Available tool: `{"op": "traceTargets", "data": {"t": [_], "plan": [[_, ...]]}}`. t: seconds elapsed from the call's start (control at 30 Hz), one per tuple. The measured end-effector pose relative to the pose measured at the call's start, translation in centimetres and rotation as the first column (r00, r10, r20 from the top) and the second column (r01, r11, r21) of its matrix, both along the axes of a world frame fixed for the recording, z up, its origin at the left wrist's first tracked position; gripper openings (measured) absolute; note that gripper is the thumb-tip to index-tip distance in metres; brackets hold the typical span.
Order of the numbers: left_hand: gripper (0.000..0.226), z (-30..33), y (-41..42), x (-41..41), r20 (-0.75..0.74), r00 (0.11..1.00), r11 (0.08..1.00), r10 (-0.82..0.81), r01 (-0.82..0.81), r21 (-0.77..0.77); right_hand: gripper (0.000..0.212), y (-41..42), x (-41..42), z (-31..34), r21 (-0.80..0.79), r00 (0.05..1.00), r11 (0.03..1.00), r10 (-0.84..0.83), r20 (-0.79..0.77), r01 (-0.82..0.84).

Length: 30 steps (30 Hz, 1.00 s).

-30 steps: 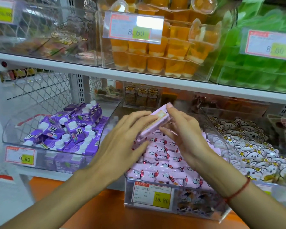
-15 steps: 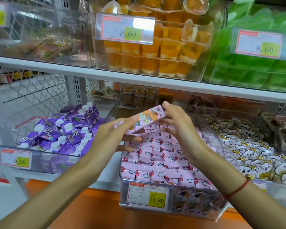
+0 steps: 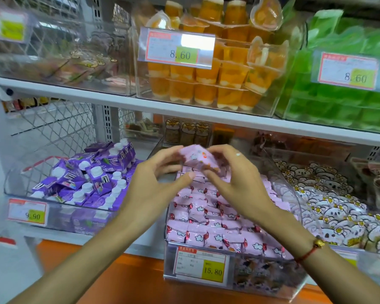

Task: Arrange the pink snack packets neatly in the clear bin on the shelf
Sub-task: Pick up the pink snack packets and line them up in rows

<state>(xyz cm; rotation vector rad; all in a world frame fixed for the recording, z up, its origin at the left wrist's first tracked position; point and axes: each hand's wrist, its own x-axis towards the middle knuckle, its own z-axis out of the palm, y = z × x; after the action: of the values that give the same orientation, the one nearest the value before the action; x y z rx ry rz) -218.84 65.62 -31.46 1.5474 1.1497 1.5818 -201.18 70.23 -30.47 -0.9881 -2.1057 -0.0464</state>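
Packet (image 3: 198, 160), pink, held up over the clear bin (image 3: 270, 281), w/ both hands on it. L to R: purple cartons (image 3: 92, 178) in a bin tagged 9.90; left hand (image 3: 154, 185) w/ fingers curled round packet's left end; right hand (image 3: 233, 183) gripping its right end. Below, pink packets (image 3: 208, 224) lie in rows in the bin, tag (image 3: 201, 265) reads 15.80. Upper shelf tags read 8.60.

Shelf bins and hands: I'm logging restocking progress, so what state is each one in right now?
Pink packet: held above the bin by both hands.
Left hand: grip on the packet's left end.
Right hand: grip on its right end.
Clear bin: open-topped, holding rows of pink packets.
Purple carton bin: carton pile jumbled.
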Motion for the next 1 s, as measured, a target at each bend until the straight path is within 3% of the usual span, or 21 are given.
{"op": "traceTargets", "data": {"t": [0.07, 0.17, 0.23, 0.3, 0.47, 0.57, 0.73, 0.9, 1.0], "plan": [[0.047, -0.6, 0.1, -0.1, -0.109, 0.990, 0.996, 0.094, -0.094, 0.007, 0.033, 1.1, -0.3, 0.0, -0.189, 0.980, 0.981, -0.081, -0.180, 0.046], [0.043, -1.8, 0.2, -0.2, -0.306, 0.940, 0.982, 0.151, -0.178, -0.062, 0.045, 3.6, -1.3, -0.1, -0.525, 0.873, 0.851, -0.247, -0.421, -0.012], [0.038, -2.4, 0.2, -0.3, -0.366, 0.926, 0.977, 0.090, -0.154, -0.148, 0.053, 5.0, -2.4, -0.6, -0.600, 0.783, 0.791, -0.294, -0.548, -0.122], [0.033, -2.8, 0.1, -0.5, -0.384, 0.922, 0.977, 0.049, -0.123, -0.173, 0.058, 5.8, -3.4, -1.3, -0.581, 0.766, 0.801, -0.283, -0.577, -0.142], [0.035, -3.0, 0.0, -1.1, -0.393, 0.919, 0.976, 0.022, -0.106, -0.193, 0.049, 6.5, -3.6, -2.6, -0.536, 0.881, 0.841, -0.193, -0.433, -0.079], [0.036, -3.1, 0.1, -1.2, -0.392, 0.920, 0.976, 0.017, -0.101, -0.195, 0.047, 6.5, -3.1, -2.0, -0.449, 0.928, 0.888, -0.083, -0.362, -0.096], [0.036, -3.3, 0.4, -1.1, -0.390, 0.921, 0.978, 0.024, -0.102, -0.180, 0.038, 6.1, -3.7, -1.7, -0.274, 0.993, 0.962, -0.030, -0.114, -0.002], [0.033, -3.4, 0.4, -1.1, -0.355, 0.935, 0.981, 0.015, -0.083, -0.177, 0.005, 6.5, -3.4, -3.2, -0.381, 0.996, 0.923, -0.023, 0.090, 0.056], [0.033, -3.4, 0.6, -1.3, -0.356, 0.935, 0.982, 0.013, -0.079, -0.173, 0.021, 6.4, -2.5, -3.0, -0.543, 0.990, 0.840, 0.092, 0.105, -0.021]]}}
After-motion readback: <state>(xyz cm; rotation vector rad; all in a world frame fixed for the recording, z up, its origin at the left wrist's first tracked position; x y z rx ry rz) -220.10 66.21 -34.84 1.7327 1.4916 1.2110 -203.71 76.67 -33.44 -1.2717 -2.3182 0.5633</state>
